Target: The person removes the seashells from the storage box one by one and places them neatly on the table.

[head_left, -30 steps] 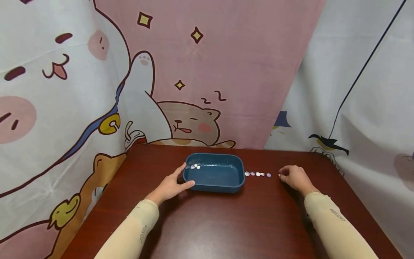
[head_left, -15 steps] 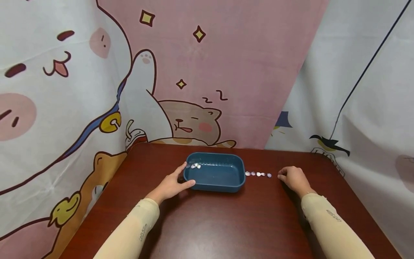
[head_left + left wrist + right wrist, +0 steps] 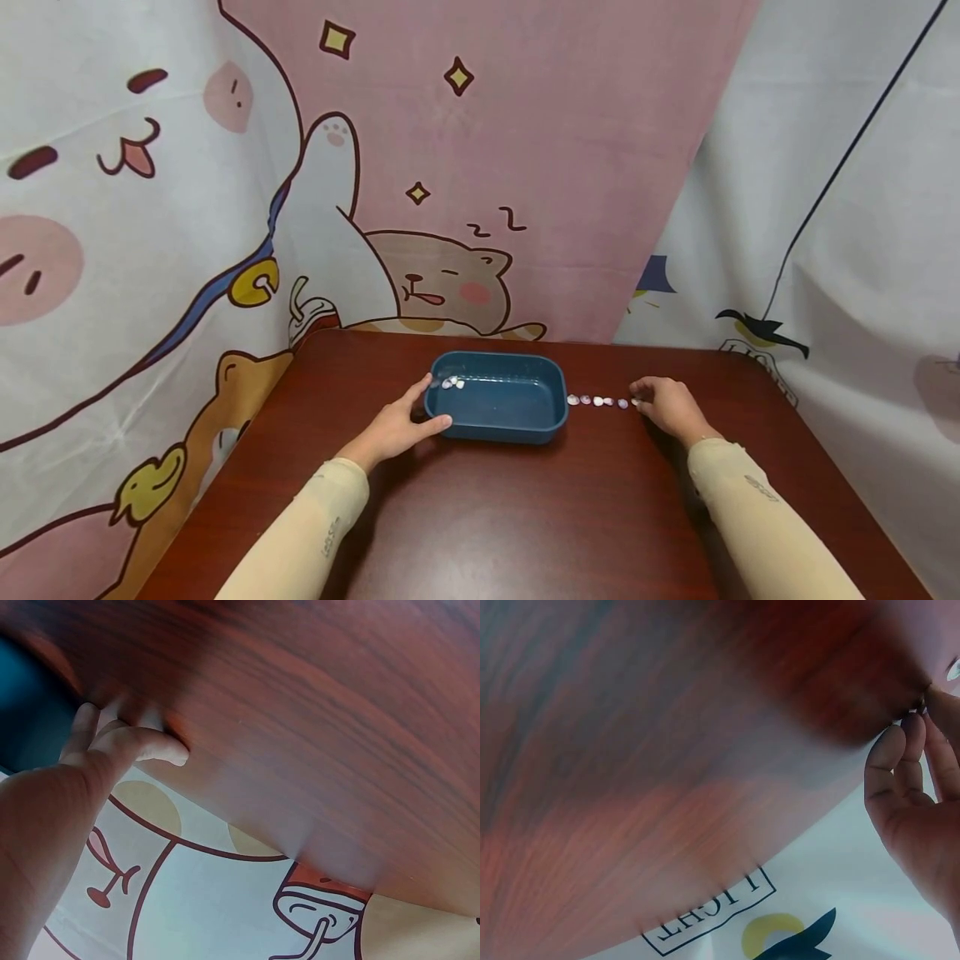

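Observation:
In the head view my left hand [image 3: 393, 429] rests against the left end of a dark blue rectangular basin [image 3: 498, 434], its fingers and thumb fairly straight and spread over that corner. Several small whitish-purple shells [image 3: 452, 382] lie inside, near the basin's left end. A row of similar shells [image 3: 597, 402] runs along the table from the basin's right side. At the right end of this row, my right hand [image 3: 671, 408] pinches another small pale shell [image 3: 635, 402] between thumb and fingertips, close over the table. The right wrist view shows that hand's fingers curled toward the thumb.
The dark red-brown wooden table [image 3: 495, 525] reaches back to a printed cloth [image 3: 570, 167] with cartoon animals. That cloth also hangs along the left and right sides.
My right hand has moved left with its shell, up to the right end of the row. My left hand and the basin have stayed in place.

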Demonstrator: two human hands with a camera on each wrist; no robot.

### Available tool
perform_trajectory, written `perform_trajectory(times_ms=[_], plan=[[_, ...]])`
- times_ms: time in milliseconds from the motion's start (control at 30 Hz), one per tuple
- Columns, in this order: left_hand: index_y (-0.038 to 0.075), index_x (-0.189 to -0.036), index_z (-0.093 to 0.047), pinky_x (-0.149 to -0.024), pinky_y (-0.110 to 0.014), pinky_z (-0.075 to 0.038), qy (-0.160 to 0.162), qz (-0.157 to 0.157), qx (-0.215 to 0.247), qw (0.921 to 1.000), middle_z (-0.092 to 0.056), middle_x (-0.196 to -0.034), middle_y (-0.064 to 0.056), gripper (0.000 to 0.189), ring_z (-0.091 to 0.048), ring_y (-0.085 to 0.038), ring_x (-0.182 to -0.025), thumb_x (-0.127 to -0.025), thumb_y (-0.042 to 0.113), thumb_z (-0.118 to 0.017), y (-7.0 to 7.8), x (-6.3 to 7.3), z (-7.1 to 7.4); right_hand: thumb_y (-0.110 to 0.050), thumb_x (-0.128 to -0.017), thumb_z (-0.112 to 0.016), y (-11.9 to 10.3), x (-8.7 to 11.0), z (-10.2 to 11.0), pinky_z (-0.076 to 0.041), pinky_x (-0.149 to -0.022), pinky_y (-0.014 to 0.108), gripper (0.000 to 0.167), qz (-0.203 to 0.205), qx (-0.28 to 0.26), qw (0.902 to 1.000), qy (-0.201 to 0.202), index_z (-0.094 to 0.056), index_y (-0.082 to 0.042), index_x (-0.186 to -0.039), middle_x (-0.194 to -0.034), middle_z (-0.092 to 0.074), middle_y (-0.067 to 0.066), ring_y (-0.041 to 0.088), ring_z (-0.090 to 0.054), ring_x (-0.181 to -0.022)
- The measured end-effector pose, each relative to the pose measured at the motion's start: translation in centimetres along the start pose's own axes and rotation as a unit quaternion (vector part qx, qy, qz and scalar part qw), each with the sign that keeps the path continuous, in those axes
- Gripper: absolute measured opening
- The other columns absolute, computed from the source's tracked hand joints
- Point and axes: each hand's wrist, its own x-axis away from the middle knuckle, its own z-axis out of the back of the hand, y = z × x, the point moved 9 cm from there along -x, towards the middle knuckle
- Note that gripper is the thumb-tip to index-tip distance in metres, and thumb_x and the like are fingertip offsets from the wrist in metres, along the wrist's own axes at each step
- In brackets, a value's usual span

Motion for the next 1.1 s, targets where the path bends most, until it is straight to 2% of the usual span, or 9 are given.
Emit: perform_trajectory(times_ms=[600, 1100], plan=[[0.031, -0.172, -0.022, -0.121, -0.072, -0.037, 0.0, -0.004, 0.003, 1.0, -0.049, -0.166, -0.017, 0.102, -0.048, -0.042, -0.153, -0.092, 0.068, -0.072, -0.02, -0.05, -0.02, 0.001, -0.092, -0.078, -0.52, -0.39, -0.53, -0.06, -0.093, 0.057, 0.028, -0.003, -0.024, 0.9996, -0.011, -0.073, 0.005, -0.12, -0.111, -0.078, 0.021, 0.036, -0.075, -0.103], [0.031, -0.172, -0.022, -0.122, -0.071, -0.037, 0.001, -0.01, 0.0, 0.9999, -0.049, -0.166, -0.017, 0.102, -0.048, -0.042, -0.153, -0.092, 0.068, -0.072, -0.14, -0.05, 0.02, 0.0, -0.094, -0.076, 0.09, 0.17, -0.2, -0.061, -0.092, 0.056, 0.03, -0.01, -0.024, 0.9993, -0.025, -0.072, 0.006, -0.123, -0.114, -0.076, 0.024, 0.039, -0.074, -0.105]])
